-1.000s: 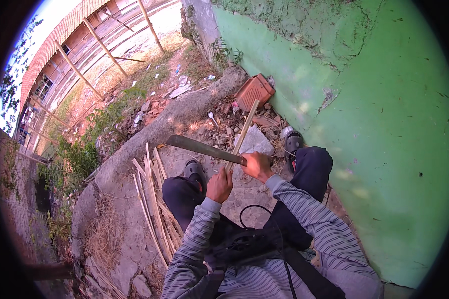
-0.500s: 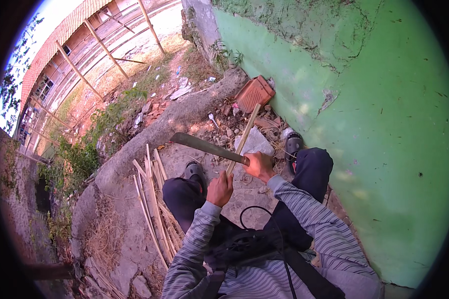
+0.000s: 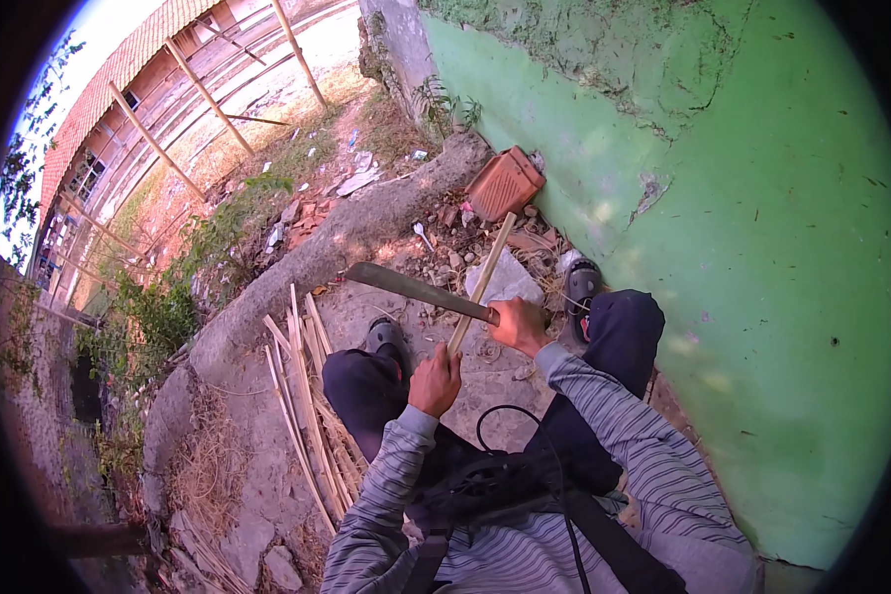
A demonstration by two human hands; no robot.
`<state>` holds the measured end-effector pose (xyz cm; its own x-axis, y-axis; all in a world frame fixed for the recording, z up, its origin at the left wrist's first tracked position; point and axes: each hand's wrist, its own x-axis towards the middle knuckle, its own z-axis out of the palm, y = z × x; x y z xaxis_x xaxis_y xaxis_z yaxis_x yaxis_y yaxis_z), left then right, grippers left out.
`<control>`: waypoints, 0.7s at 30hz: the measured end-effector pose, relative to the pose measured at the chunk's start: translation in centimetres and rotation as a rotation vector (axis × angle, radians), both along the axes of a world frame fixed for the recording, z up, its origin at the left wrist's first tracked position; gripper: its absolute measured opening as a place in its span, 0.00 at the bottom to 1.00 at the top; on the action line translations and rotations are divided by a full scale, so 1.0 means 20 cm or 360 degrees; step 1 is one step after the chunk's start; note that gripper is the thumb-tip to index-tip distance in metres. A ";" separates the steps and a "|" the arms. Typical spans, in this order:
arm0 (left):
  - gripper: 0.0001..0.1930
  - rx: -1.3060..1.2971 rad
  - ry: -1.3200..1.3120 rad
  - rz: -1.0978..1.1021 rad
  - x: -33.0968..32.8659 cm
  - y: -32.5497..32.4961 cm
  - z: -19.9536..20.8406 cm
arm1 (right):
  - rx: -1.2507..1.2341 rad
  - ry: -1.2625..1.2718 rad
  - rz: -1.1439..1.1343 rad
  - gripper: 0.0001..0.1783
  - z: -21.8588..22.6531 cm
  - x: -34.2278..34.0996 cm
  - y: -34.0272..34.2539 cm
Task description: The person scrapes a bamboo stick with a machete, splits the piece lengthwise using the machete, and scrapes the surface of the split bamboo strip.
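A machete with a long dark blade lies across in front of me, its handle wrapped by my right hand. The blade points left and crosses a pale bamboo strip. My left hand is closed round the near end of that strip, which slants up and away to the right. The blade appears to touch the strip just ahead of my left hand; the exact contact is too small to make out. Beside my left knee lies a pile of split bamboo strips on the concrete.
A green wall rises close on my right. Ahead are an orange plastic basket, rubble and a pale stone slab. A low concrete kerb curves along the left, with plants beyond. My sandalled feet flank the work.
The bamboo strip's far end has dropped slightly toward me. My right hand with the machete has shifted a little to the right. Both hands keep their grip.
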<state>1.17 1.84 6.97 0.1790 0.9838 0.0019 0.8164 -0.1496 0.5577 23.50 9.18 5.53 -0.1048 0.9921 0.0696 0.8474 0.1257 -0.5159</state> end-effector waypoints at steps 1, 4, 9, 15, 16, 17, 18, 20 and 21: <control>0.17 0.0001 0.0014 0.0005 0.01 0.00 0.02 | -0.0004 0.0000 -0.0006 0.10 -0.01 0.02 0.02; 0.17 -0.0048 -0.0014 -0.0031 0.01 -0.03 0.00 | -0.0008 0.0050 -0.0161 0.11 -0.06 0.08 0.07; 0.17 -0.0111 -0.0019 -0.0023 0.00 -0.01 -0.04 | -0.0049 0.0006 -0.0214 0.13 -0.08 0.04 0.03; 0.17 -0.0011 -0.0037 0.0005 0.01 -0.02 -0.04 | 0.0046 -0.0049 0.0047 0.12 -0.06 0.00 -0.03; 0.17 0.0080 -0.0032 0.0012 0.01 -0.03 -0.03 | 0.0040 -0.0047 0.0048 0.12 -0.06 0.01 -0.01; 0.17 0.0075 -0.0030 0.0014 0.00 -0.05 -0.01 | 0.0039 -0.0023 -0.0040 0.12 -0.06 0.03 0.02; 0.17 -0.0064 -0.0051 0.0012 -0.01 -0.07 0.02 | 0.0044 0.0000 -0.0139 0.11 -0.06 0.06 0.06; 0.17 -0.0199 -0.0071 -0.0012 -0.01 -0.09 0.03 | 0.0056 0.0092 -0.0386 0.11 -0.12 0.17 0.13; 0.17 -0.0140 -0.0048 -0.0015 -0.02 -0.11 0.01 | 0.0004 0.0129 -0.0354 0.11 -0.11 0.19 0.14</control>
<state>0.86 -0.34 7.26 0.1896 0.9787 -0.0791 0.7980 -0.1066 0.5932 27.34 12.05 3.35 0.1225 0.9899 0.0714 0.8101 -0.0582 -0.5834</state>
